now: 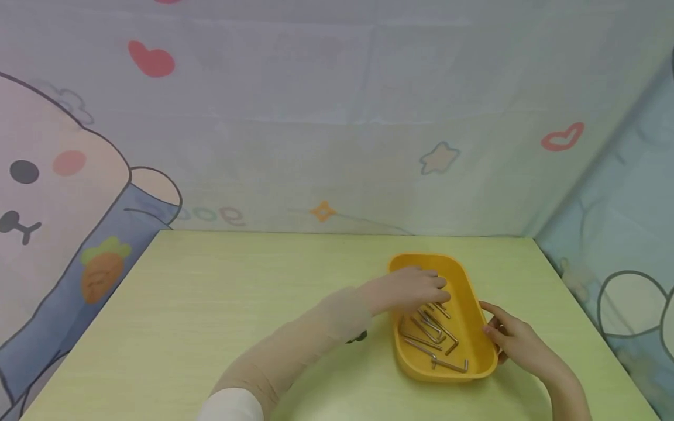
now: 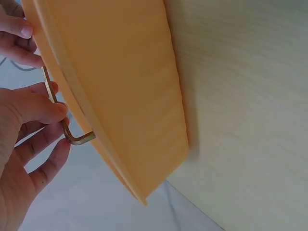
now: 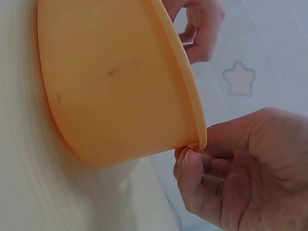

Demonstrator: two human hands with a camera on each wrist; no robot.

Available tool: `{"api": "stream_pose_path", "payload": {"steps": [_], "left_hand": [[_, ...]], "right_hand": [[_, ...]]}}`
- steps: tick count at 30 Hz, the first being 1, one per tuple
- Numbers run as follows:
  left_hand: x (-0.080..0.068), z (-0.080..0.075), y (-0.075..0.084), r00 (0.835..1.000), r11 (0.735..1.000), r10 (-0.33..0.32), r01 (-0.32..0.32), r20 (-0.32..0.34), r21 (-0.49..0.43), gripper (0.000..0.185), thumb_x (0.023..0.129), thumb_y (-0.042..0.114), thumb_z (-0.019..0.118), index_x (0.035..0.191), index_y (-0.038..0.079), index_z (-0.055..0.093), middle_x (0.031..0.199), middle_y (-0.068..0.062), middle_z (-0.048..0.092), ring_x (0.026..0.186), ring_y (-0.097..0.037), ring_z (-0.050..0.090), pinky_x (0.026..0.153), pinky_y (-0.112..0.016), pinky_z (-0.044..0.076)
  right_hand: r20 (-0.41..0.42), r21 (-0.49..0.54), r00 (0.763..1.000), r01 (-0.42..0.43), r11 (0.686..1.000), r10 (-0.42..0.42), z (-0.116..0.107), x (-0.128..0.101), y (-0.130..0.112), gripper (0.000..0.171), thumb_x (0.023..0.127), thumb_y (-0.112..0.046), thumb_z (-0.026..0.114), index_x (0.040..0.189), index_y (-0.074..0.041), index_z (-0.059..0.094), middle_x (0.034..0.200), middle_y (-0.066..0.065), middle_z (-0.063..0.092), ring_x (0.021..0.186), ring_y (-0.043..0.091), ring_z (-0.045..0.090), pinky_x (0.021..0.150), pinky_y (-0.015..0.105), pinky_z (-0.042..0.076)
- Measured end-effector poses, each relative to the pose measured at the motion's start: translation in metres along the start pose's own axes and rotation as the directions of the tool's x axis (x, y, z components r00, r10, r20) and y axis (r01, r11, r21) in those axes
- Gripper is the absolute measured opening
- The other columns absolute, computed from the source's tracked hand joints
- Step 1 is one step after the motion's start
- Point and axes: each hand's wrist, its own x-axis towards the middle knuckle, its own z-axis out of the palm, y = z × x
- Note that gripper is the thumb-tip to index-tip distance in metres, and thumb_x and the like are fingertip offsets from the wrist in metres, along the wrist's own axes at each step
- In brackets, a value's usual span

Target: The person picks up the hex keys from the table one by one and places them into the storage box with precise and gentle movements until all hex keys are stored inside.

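Head view: yellow tray [image 1: 476, 304] lay lower right, hex keys [image 1: 434, 333] inside.

Left wrist: left hand [image 2: 24, 139] pinched one key [image 2: 65, 122]; likely stiff, light, slippery; best held at its bend.

Right wrist: right hand [image 3: 240, 168] gripped the rim [image 3: 199, 130].

A pale green wooden table [image 1: 210, 316] is filling the near scene. A cartoon-printed cloth backdrop [image 1: 337, 117] is hanging along its far edge, showing a red heart [image 1: 151, 60] far left and a star [image 1: 439, 158] toward the right.
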Motion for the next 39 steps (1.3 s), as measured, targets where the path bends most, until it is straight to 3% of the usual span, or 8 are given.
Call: {"api": "stream_pose_path", "payload": {"steps": [11,19,31,39], "left_hand": [[0.028,0.002,0.001,0.999,0.997,0.051,-0.051,0.01,0.053,0.037,0.101,0.02,0.044,0.135,0.032,0.051,0.139,0.012,0.052,0.13,-0.007,0.048,0.106,-0.026,0.042],[0.047,0.011,0.007,0.993,0.984,0.112,-0.117,0.04,0.132,0.035,0.101,0.029,0.044,0.134,0.036,0.05,0.139,0.015,0.05,0.128,-0.003,0.047,0.105,-0.022,0.041],[0.064,0.026,0.013,0.982,0.965,0.108,-0.142,0.157,0.219,0.039,0.1,0.038,0.041,0.139,0.042,0.045,0.148,0.017,0.042,0.139,-0.005,0.037,0.113,-0.028,0.035],[0.067,0.032,0.013,0.982,0.953,0.131,-0.162,0.134,0.256,0.033,0.102,0.036,0.039,0.131,0.042,0.052,0.143,0.018,0.047,0.13,-0.003,0.045,0.105,-0.023,0.041]], "right_hand": [[-0.001,-0.009,1.0,0.01,1.0,-0.01,-0.001,-0.001,-0.001,0.052,0.101,-0.008,0.043,0.146,0.008,0.024,0.091,0.012,0.051,0.06,0.011,0.055,0.053,0.029,0.052],[0.004,0.008,1.0,0.004,1.0,-0.004,-0.002,-0.002,0.0,0.053,0.1,-0.008,0.044,0.146,0.008,0.024,0.092,0.013,0.052,0.061,0.011,0.056,0.054,0.029,0.053],[0.01,0.018,1.0,0.001,1.0,-0.001,0.0,0.0,0.003,0.053,0.101,-0.01,0.044,0.147,0.007,0.023,0.093,0.012,0.052,0.062,0.011,0.056,0.054,0.029,0.052],[0.009,0.018,1.0,0.02,1.0,-0.02,-0.001,-0.001,0.002,0.053,0.101,-0.01,0.044,0.146,0.008,0.023,0.093,0.013,0.052,0.062,0.011,0.055,0.054,0.029,0.052]]}}
